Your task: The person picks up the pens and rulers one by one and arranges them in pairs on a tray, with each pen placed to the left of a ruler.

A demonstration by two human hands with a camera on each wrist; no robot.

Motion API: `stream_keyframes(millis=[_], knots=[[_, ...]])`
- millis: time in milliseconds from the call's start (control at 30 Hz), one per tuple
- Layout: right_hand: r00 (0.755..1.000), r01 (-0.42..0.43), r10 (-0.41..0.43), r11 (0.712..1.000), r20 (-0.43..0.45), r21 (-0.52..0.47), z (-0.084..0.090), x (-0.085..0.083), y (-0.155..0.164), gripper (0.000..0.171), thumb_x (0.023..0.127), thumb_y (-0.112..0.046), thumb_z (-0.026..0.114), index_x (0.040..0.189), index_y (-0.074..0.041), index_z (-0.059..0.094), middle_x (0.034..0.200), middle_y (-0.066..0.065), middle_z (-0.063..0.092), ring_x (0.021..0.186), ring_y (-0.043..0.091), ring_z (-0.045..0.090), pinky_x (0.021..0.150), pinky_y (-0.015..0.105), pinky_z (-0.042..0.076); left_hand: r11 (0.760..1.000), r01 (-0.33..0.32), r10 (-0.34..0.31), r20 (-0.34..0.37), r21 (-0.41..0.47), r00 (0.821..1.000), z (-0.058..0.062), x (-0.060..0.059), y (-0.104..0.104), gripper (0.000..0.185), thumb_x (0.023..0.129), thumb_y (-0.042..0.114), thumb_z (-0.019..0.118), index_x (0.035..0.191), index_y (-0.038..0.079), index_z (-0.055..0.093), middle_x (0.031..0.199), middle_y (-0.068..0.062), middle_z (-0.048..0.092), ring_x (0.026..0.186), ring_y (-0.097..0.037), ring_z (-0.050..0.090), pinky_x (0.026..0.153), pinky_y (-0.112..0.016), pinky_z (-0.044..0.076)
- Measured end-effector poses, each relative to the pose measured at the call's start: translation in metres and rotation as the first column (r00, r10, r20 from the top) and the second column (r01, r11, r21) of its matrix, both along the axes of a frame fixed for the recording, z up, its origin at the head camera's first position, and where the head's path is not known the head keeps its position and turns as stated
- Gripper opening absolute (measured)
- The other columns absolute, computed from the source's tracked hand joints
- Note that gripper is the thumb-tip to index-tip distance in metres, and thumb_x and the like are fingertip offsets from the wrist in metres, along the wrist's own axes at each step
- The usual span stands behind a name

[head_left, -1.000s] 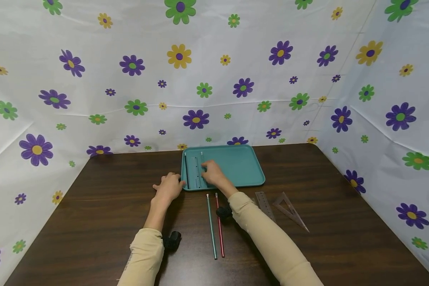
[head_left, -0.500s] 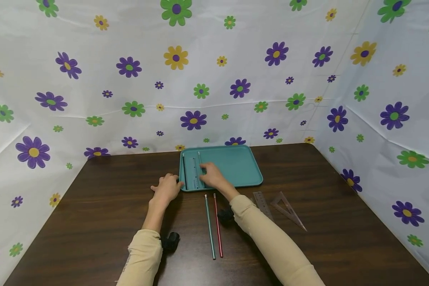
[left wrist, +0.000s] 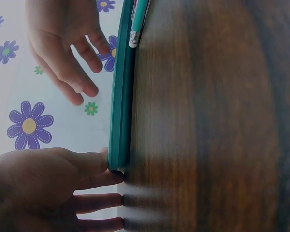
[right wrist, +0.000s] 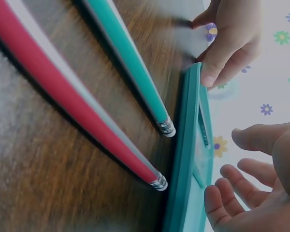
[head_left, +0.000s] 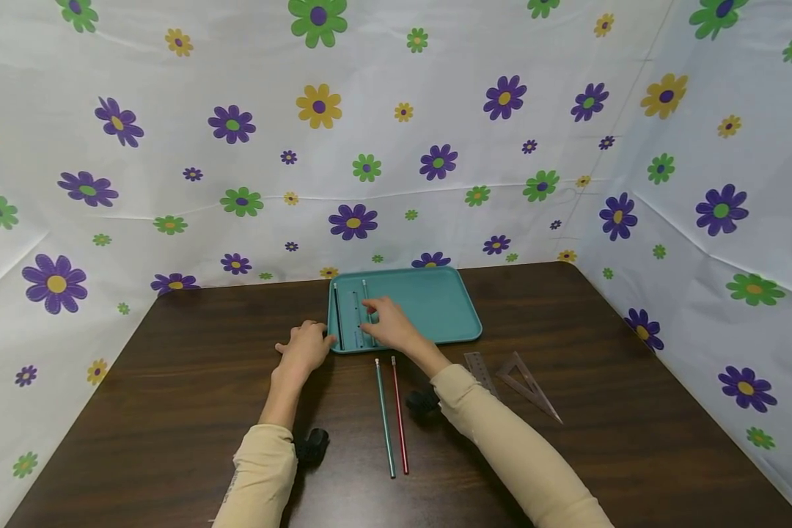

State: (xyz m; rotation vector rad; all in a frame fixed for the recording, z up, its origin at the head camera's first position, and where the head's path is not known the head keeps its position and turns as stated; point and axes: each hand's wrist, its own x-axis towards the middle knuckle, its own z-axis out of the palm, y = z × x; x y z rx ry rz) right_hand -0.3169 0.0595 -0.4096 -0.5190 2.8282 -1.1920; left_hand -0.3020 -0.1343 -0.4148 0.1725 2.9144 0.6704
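My left hand (head_left: 303, 345) grips the near left corner of a teal tray (head_left: 435, 301), with the thumb over the rim and other fingertips down on the table. Above the tray's left part hovers my right hand (head_left: 391, 324), fingers apart and relaxed, holding nothing, as the right wrist view also shows. In the tray lie a dark pencil (head_left: 338, 315) along the left side, a clear ruler (head_left: 353, 312) beside it, and a teal pencil (head_left: 364, 284) partly hidden under the right hand.
On the table in front of the tray lie a green pencil (head_left: 385, 418) and a red pencil (head_left: 400, 418), side by side. A clear ruler (head_left: 478, 369), partly behind the right sleeve, and a clear set square (head_left: 531, 387) lie to the right. Flowered cloth (head_left: 396, 147) hangs behind.
The right hand has let go of the teal pencil in the tray and risen slightly, its fingers spreading. The left hand stays at the tray corner. The head view has shifted slightly.
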Motion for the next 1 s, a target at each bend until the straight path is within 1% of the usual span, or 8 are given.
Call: stream_keyframes(millis=[167,267,400,533,700,933,1000], knots=[[1.000,-0.003,0.003,1.000,-0.013,0.004,0.006,0.007,0.003,0.054,0.096,-0.012,0.063,0.145,0.002,0.047,0.130,0.022,0.055,0.118,0.036,0.055,0.096,0.048,0.050,1.000,-0.003,0.003,-0.005,0.005,1.000,-0.001,0.001,0.000,0.050,0.104,0.028,0.052,0.144,-0.002,0.048,0.152,-0.028,0.038,0.140,-0.055,0.028,0.103,-0.085,0.014],[0.999,-0.019,0.019,1.000,-0.025,-0.002,0.008,0.012,0.009,0.054,0.095,-0.011,0.064,0.145,0.003,0.048,0.128,0.022,0.056,0.113,0.036,0.058,0.093,0.047,0.052,1.000,-0.003,0.004,-0.007,0.014,1.000,-0.001,0.002,0.000,0.050,0.104,0.028,0.053,0.144,-0.002,0.049,0.152,-0.028,0.039,0.140,-0.054,0.029,0.103,-0.085,0.014],[0.998,-0.053,0.053,0.999,-0.019,0.004,0.011,0.020,0.019,0.053,0.095,-0.012,0.064,0.144,0.002,0.048,0.127,0.021,0.057,0.109,0.036,0.059,0.089,0.046,0.052,1.000,0.008,-0.008,-0.006,0.021,1.000,0.000,0.001,0.000,0.050,0.104,0.027,0.052,0.144,-0.002,0.049,0.152,-0.028,0.038,0.140,-0.055,0.028,0.103,-0.085,0.013],[0.997,-0.079,0.080,0.997,-0.011,0.022,0.014,0.025,0.030,0.052,0.095,-0.012,0.064,0.143,0.003,0.050,0.127,0.021,0.057,0.107,0.037,0.059,0.086,0.045,0.053,1.000,0.005,-0.005,-0.006,0.024,1.000,0.002,0.002,-0.001,0.049,0.104,0.026,0.052,0.144,-0.003,0.049,0.152,-0.028,0.038,0.140,-0.055,0.027,0.103,-0.085,0.012],[0.996,-0.088,0.088,0.995,-0.011,0.041,0.015,0.030,0.041,0.052,0.095,-0.013,0.064,0.143,0.003,0.050,0.128,0.022,0.057,0.110,0.040,0.059,0.090,0.048,0.052,1.000,0.001,-0.001,0.000,0.028,1.000,0.003,0.002,-0.001,0.050,0.104,0.026,0.052,0.144,-0.003,0.048,0.152,-0.028,0.038,0.141,-0.054,0.027,0.103,-0.085,0.011],[0.995,-0.091,0.094,0.992,-0.033,0.091,0.014,0.036,0.051,0.055,0.093,-0.013,0.067,0.143,0.003,0.050,0.128,0.022,0.056,0.111,0.039,0.058,0.093,0.050,0.051,1.000,0.003,-0.003,0.005,0.024,1.000,0.003,0.003,0.000,0.050,0.104,0.027,0.052,0.144,-0.003,0.048,0.153,-0.028,0.037,0.141,-0.054,0.026,0.103,-0.085,0.012],[0.995,-0.085,0.089,0.991,-0.035,0.102,0.012,0.038,0.053,0.055,0.093,-0.014,0.068,0.143,0.002,0.050,0.130,0.021,0.055,0.115,0.038,0.056,0.096,0.050,0.049,1.000,0.001,-0.001,0.004,0.026,1.000,0.003,0.003,-0.001,0.050,0.104,0.027,0.052,0.144,-0.003,0.048,0.153,-0.028,0.037,0.141,-0.054,0.026,0.103,-0.085,0.012]])
